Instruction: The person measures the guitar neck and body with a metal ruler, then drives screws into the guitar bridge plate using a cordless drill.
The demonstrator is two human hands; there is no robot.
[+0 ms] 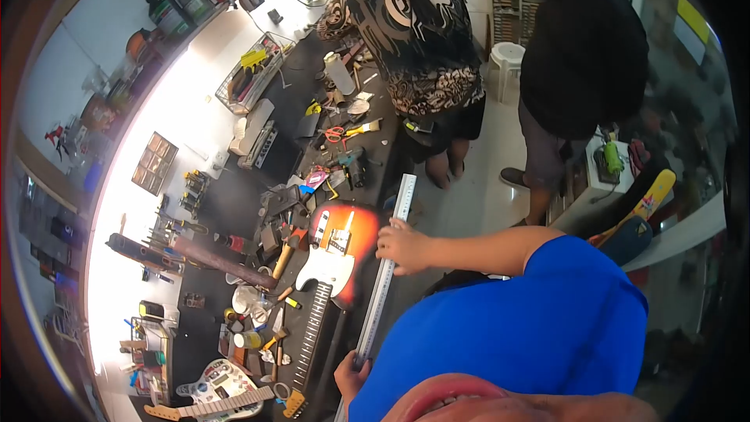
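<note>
A long metal ruler (pixel 381 289) runs slantwise beside the bench's near edge. My right hand (pixel 402 247) is closed around its upper part. Lower down, my left hand (pixel 351 375) holds the same ruler near its lower end, partly hidden by my blue shirt. Just left of the ruler, a sunburst electric guitar body (pixel 364 230) with a white pickguard lies on the bench. Its fretted neck (pixel 312 336) points down the frame to a wooden headstock (pixel 294 404).
The black bench (pixel 301 74) carries scissors (pixel 334 134), a drill (pixel 355 168), hammers and many small tools. A sticker-covered guitar (pixel 219 383) lies at the bottom. Two people stand beyond, one in a patterned shirt (pixel 418 23), one in black (pixel 582 47), near a white stool (pixel 508 55).
</note>
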